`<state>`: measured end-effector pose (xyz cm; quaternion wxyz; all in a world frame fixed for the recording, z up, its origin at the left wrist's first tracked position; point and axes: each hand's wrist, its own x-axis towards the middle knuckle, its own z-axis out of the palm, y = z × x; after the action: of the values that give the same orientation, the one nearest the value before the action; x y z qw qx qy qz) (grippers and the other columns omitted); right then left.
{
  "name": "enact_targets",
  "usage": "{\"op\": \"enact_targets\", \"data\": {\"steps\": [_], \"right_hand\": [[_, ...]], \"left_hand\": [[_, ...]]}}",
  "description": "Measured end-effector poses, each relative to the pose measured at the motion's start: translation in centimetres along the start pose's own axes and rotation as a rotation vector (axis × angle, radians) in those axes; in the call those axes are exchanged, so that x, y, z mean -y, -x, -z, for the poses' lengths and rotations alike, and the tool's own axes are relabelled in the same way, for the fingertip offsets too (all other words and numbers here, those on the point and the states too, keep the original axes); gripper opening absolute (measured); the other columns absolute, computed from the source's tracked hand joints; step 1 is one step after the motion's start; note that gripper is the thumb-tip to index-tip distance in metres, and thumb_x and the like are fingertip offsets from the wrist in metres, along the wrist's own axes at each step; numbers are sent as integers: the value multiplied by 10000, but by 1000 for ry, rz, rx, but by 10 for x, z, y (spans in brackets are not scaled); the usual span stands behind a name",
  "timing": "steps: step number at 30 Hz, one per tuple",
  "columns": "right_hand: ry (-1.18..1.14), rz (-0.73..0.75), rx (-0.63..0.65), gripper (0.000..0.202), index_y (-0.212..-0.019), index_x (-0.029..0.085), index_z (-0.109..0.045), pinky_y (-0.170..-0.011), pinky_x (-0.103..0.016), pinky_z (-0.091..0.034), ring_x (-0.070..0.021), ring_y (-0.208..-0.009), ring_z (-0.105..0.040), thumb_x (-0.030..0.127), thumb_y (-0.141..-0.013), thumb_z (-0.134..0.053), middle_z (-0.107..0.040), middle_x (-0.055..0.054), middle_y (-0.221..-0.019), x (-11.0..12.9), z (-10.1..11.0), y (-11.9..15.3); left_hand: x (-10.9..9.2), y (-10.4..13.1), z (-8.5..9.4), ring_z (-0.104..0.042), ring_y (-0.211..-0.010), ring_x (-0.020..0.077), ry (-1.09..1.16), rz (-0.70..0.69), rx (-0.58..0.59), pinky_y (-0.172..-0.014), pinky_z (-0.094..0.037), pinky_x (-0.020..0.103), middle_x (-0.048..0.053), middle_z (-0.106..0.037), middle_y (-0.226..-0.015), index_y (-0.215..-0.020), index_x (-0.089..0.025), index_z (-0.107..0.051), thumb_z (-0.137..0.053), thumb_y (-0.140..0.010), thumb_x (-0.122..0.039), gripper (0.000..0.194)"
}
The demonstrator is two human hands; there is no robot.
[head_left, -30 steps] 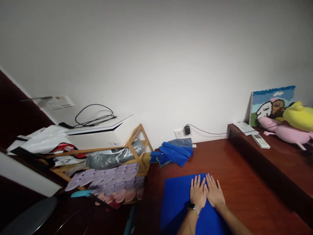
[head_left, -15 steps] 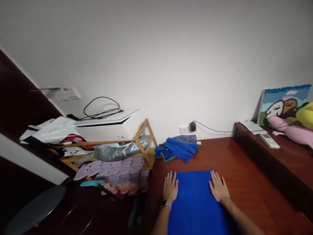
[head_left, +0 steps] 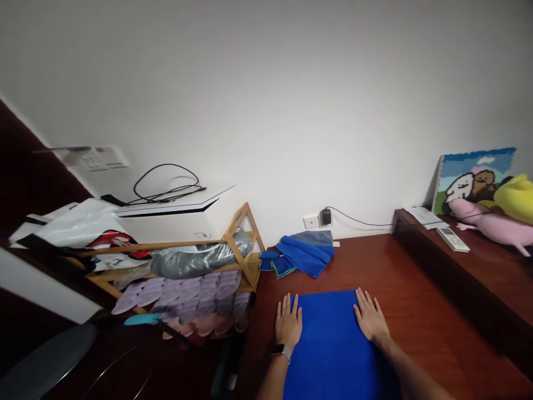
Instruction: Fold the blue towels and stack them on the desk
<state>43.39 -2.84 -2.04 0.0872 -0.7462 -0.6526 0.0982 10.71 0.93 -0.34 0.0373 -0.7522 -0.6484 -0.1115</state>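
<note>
A plain blue cloth (head_left: pixel 328 344) lies spread flat on the reddish-brown wooden table (head_left: pixel 420 311), its near end running out of the bottom of the view. My left hand (head_left: pixel 288 322) rests flat at its far left corner, fingers stretched forward, with a watch on the wrist. At the far right corner my right hand (head_left: pixel 370 316) lies palm down, fingers slightly spread. Both hands press on the cloth's edges and grip nothing. Beyond them, against the wall, sits a crumpled heap of blue and grey cloths (head_left: pixel 306 253) with a small white tag.
Left of the table stands a wooden rack (head_left: pixel 245 239) with purple and pink slippers (head_left: pixel 187 294), a white box (head_left: pixel 179 222) and a black cable. A raised ledge at right holds a white remote (head_left: pixel 453 239), a pink plush toy (head_left: pixel 493 219) and a picture (head_left: pixel 474 178). A black plug (head_left: pixel 326 215) sits in the wall.
The view has turned slightly, so the surroundings shift a little left. Both hands stay flat at the cloth's far corners, and the cloth looks the same.
</note>
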Motion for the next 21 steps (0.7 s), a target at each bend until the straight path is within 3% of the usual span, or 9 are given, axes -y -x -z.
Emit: {"op": "enact_targets", "data": {"steps": [3, 6, 9, 11, 12, 14, 19, 21], "right_hand": [[8, -2, 6, 707, -1704, 199, -242, -1340, -485, -157, -233, -1646, -195, 477, -1060, -161, -243, -6, -1765, 1, 2, -1], [21, -9, 33, 702, -1707, 190, -217, -1342, -476, -135, -228, -1650, -173, 455, -1060, -154, -218, -3, -1772, 2, 6, 0], [42, -1, 78, 697, -1704, 160, -205, -1345, -472, -111, -226, -1655, -145, 405, -1053, -167, -187, -3, -1776, 3, 10, 1], [44, 8, 88, 694, -1703, 154, -206, -1345, -474, -106, -225, -1657, -134, 388, -1050, -171, -176, -3, -1777, 3, 11, 2], [41, 8, 86, 694, -1703, 157, -204, -1345, -475, -107, -225, -1657, -134, 393, -1052, -169, -178, -2, -1777, 4, 12, 2], [34, -4, 75, 695, -1707, 166, -190, -1344, -474, -109, -221, -1656, -140, 413, -1058, -154, -186, 1, -1776, 4, 12, 2], [15, -19, 49, 707, -1709, 174, -183, -1347, -474, -114, -221, -1655, -149, 460, -1065, -136, -187, 11, -1776, 3, 8, 1], [6, -13, 39, 710, -1708, 170, -199, -1347, -483, -122, -227, -1653, -161, 465, -1064, -148, -203, 3, -1773, 1, 5, 1]], "left_hand": [[-37, -5, 1, -347, -1601, 268, 53, -113, -43, -1324, -276, 512, 75, -433, -1704, -1617, -229, -467, -339, -1067, -287, 567], [-105, -9, -10, -350, -1599, 258, 160, -310, -54, -1314, -302, 509, 62, -399, -1720, -1654, -249, -383, -333, -1092, -340, 572], [-168, -8, -30, -409, -1569, 267, 211, -379, -23, -1275, -371, 522, 83, -447, -1690, -1651, -250, -376, -329, -1107, -407, 568], [-183, -6, -41, -431, -1556, 268, 207, -382, -3, -1265, -390, 523, 74, -470, -1675, -1645, -273, -384, -339, -1109, -424, 559], [-180, -5, -44, -434, -1554, 264, 201, -379, 4, -1268, -389, 521, 59, -470, -1676, -1644, -297, -385, -349, -1109, -428, 552], [-152, -3, -41, -426, -1559, 258, 182, -340, 14, -1276, -380, 519, 29, -453, -1688, -1639, -340, -393, -363, -1107, -431, 541], [-30, -2, -13, -377, -1586, 283, 31, -70, 71, -1288, -348, 549, 51, -401, -1714, -1641, -287, -414, -320, -1103, -385, 555], [3, -1, -6, -362, -1593, 280, -10, -20, 83, -1292, -341, 539, 54, -385, -1722, -1651, -268, -395, -292, -1107, -381, 565]]}}
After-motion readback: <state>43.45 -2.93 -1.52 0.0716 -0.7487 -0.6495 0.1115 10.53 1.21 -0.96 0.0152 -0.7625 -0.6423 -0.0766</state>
